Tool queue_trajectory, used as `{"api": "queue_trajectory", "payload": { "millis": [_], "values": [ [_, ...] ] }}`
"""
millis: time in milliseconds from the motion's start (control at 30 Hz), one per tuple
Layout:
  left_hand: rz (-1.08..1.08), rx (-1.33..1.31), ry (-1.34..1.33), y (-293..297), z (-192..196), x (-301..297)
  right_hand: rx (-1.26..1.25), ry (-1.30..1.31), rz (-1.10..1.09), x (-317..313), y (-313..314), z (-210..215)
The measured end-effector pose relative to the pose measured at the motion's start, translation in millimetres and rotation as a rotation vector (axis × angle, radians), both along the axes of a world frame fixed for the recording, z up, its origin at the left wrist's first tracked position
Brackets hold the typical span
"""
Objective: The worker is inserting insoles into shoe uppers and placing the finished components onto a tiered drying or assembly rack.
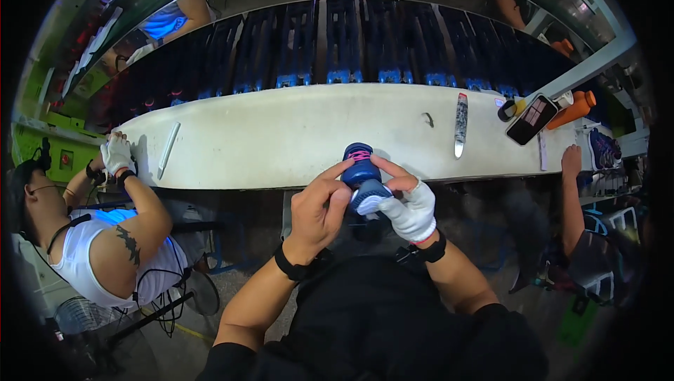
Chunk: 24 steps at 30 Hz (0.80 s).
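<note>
From over here the white desk (281, 135)'s lit pretty bright, floor (281, 314) past its near edge is murky, outer stuff's bendy.

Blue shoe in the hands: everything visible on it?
The shoe is dark blue, with bright pink laces across the part farther from the person and a blue-and-white section at the near end. Its exact material is unclear. It is held at the near edge of the pale table. Fingers of the bare left hand touch its left side; the partly gloved right hand holds its right side and near end. Its underside is hard to make out.
</note>
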<state>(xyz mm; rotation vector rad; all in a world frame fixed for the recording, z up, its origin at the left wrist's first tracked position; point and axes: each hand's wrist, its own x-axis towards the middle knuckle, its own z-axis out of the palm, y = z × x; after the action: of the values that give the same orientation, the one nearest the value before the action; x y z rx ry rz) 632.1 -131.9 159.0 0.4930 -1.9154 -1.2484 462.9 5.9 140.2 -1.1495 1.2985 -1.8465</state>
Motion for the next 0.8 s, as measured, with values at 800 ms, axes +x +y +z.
{"api": "queue_trajectory", "payload": {
  "millis": [800],
  "values": [
    [-0.066,-0.102,0.037,-6.0,-14.5,-11.2,-0.067,0.245,-0.073,-17.5,-10.0,-17.1]
  ]
}}
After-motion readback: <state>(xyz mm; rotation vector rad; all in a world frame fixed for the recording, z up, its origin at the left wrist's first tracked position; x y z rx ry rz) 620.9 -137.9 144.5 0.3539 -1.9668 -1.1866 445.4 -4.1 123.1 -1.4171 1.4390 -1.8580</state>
